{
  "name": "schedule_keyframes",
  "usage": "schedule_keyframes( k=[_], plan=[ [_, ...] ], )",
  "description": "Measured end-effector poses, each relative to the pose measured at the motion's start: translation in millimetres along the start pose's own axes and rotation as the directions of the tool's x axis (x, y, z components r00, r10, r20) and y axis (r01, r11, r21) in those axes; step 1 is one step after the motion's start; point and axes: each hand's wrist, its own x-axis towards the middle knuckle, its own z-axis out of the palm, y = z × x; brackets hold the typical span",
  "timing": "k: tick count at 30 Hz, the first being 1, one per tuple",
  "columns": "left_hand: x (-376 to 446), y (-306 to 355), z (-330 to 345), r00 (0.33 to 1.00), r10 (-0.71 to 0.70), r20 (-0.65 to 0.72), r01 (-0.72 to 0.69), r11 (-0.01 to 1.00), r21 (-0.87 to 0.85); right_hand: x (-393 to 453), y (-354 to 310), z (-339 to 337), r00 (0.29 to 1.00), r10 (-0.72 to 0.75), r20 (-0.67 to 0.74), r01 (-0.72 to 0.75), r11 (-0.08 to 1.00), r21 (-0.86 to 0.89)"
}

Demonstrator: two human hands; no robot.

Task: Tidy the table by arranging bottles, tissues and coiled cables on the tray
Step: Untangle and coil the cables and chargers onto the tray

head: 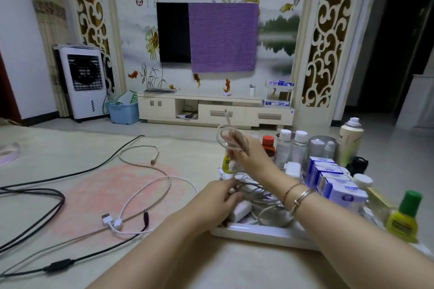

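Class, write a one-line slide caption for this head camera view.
Right hand lifts a coiled cable over the tray while the left hand holds cables there.

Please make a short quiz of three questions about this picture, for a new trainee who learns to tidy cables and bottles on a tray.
1. True or false: the right hand holds a coiled cable above the tray.
2. Which item lies outside the tray, still uncoiled? A) the tissue packs B) the white USB cable C) the red-capped bottle
3. Fill in: the left hand rests on a pile of ____ inside the tray.

Key: 1 true; 2 B; 3 cables.
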Motion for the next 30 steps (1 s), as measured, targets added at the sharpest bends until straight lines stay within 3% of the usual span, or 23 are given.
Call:
schedule_keyframes(
  k=[4, 11, 15, 20, 24, 30],
  plan=[
    [3.0, -9.0, 3.0, 0.997, -0.053, -0.06, 0.043, 0.987, -0.156, 0.5, 11.0, 4.7, 0.997, 0.021, -0.077, -0.018, 0.999, 0.048],
    [12.7, -19.5, 4.1, 0.983, -0.13, -0.13, 0.098, 0.97, -0.223, 0.5, 11.9, -1.8, 0.992, 0.128, -0.013, -0.122, 0.967, 0.223],
    [18.2, -19.7, 4.0, 0.977, -0.178, -0.116, 0.146, 0.959, -0.243, -17.4, 16.6, -16.5, 0.972, 0.228, 0.047, -0.233, 0.948, 0.218],
    [23.5, -20.2, 1.1, 0.978, -0.197, -0.065, 0.185, 0.971, -0.154, -35.5, 21.6, -34.8, 0.942, 0.299, 0.155, -0.308, 0.951, 0.037],
    [23.8, -17.2, 4.3, 0.975, -0.194, -0.11, 0.204, 0.976, 0.082, -38.4, 14.5, -48.9, 0.921, 0.289, 0.261, -0.301, 0.954, 0.005],
    [33.9, -7.8, 7.0, 0.992, -0.051, -0.119, 0.057, 0.997, 0.051, -43.8, 23.7, -47.3, 0.975, 0.189, 0.119, -0.188, 0.982, -0.018]
  ],
)
